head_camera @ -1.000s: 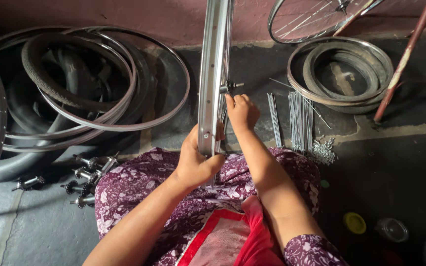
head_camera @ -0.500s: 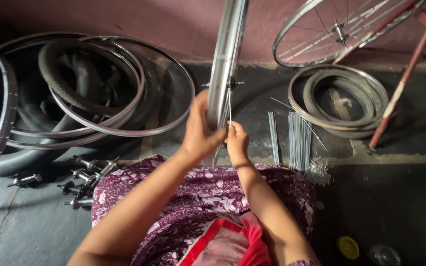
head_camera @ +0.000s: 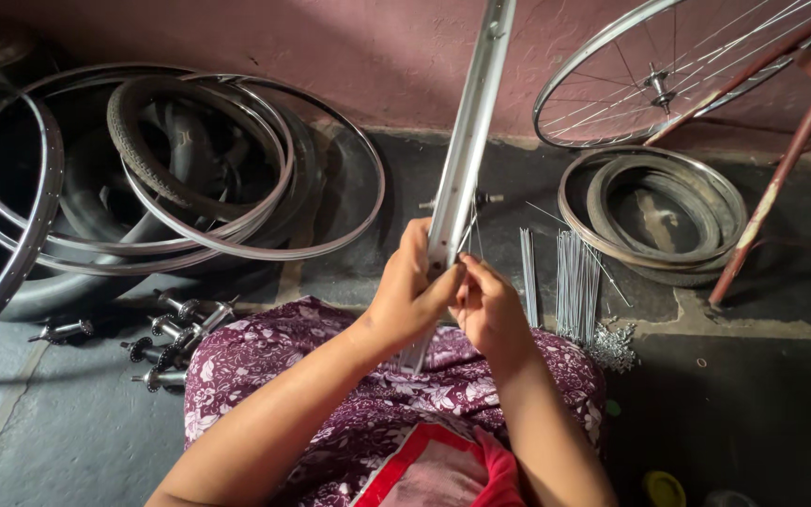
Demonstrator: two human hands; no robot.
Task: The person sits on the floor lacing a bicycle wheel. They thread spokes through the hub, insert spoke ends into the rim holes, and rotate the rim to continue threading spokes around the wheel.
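Observation:
A silver bicycle wheel rim [head_camera: 469, 131] stands on edge in front of me, its lower part resting on my lap. My left hand [head_camera: 412, 293] is wrapped around the rim's lower section. My right hand [head_camera: 488, 302] is just to the right of the rim, its fingertips pinched at the rim's inner side near thin spokes; what they pinch is too small to tell. The wheel's hub [head_camera: 485, 200] shows behind the rim. I sit on the floor in purple flowered cloth [head_camera: 330, 376].
Several bare rims and tyres [head_camera: 171, 169] lie stacked on the floor at left, with hubs [head_camera: 175, 324] beside them. Loose spokes [head_camera: 574, 282] and nipples [head_camera: 612, 345] lie at right. A spoked wheel [head_camera: 668, 75] leans on the pink wall; a rim with a tyre [head_camera: 654, 211] lies below.
My right hand has come down from the hub to the rim beside my left hand. The view has tilted up, showing more of the wall and the spoked wheel.

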